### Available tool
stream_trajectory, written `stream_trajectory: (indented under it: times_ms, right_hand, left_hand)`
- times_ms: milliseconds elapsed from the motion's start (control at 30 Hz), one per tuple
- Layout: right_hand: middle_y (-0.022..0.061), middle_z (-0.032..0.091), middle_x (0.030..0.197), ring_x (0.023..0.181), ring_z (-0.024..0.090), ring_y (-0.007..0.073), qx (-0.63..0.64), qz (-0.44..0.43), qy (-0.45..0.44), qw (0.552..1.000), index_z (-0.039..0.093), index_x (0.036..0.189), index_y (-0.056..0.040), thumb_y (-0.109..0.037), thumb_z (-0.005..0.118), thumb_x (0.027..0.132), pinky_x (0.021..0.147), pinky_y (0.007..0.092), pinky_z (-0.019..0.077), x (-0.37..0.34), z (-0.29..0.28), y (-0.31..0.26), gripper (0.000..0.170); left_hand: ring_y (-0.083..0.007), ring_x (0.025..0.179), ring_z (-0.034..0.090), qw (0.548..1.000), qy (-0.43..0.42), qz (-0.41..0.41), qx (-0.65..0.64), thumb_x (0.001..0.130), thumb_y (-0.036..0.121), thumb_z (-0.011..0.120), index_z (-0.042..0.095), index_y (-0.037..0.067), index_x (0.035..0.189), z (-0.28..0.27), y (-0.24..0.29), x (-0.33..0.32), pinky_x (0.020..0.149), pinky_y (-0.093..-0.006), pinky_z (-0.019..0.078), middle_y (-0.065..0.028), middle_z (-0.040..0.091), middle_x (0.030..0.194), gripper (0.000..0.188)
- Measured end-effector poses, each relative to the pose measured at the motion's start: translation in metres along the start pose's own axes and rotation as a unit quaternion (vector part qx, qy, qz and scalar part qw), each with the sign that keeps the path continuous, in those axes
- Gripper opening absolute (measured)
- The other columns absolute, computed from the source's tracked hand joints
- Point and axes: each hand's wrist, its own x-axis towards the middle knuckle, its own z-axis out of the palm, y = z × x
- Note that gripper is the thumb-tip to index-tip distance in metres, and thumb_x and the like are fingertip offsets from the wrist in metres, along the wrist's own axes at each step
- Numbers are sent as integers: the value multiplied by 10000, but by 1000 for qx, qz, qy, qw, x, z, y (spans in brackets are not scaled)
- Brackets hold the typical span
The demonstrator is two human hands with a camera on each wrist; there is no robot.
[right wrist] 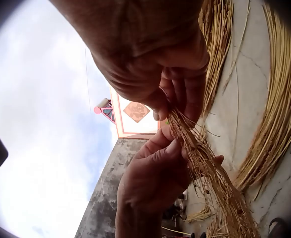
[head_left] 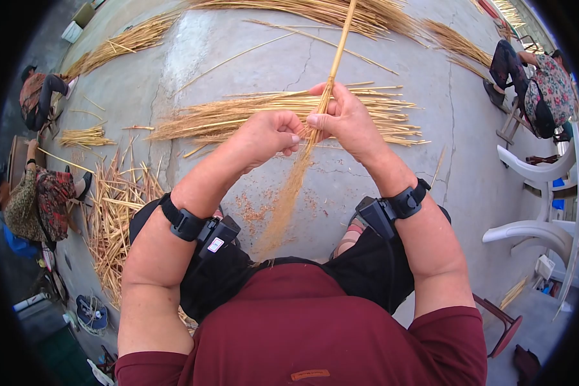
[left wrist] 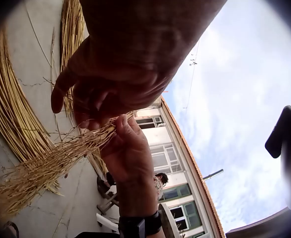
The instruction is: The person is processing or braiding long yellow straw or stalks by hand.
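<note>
A bundle of straw stalks [head_left: 334, 64] with a bushy brown end [head_left: 286, 199] slants down toward the lap. The right hand [head_left: 349, 119] grips it where stalks meet the brush, thumb across the front. Close beside, the left hand [head_left: 270, 136] has its thumb and curled fingers at the fine strands on the bundle's left edge. In the left wrist view the brush [left wrist: 56, 158] spreads to the lower left, below the left hand [left wrist: 110, 84]. From the right wrist, the right hand [right wrist: 180, 84] is round the bundle, and the left hand [right wrist: 155, 173] touches its strands [right wrist: 210, 178].
A pile of straw [head_left: 225, 119] lies on the concrete floor just beyond the hands, with more bundles [head_left: 302, 11] farther off. Loose stalks [head_left: 112, 225] are heaped at the left. Seated people are at both sides; white plastic chairs [head_left: 540, 235] stand at the right. Reddish crumbs dot the floor.
</note>
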Motion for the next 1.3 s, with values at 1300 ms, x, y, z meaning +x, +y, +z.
stream_trajectory:
  times_ms: [1300]
  right_hand:
    - [19,591,759,660,563,79,8,4,-8,1000,451,1151,-13,-50,628,830,575,218,455,-1,9,3,369]
  left_hand:
    - [-42,551,428,995,45,-68,60,802,109,596,608,72,808,1,7,-4,483,-191,317,43,533,668,40]
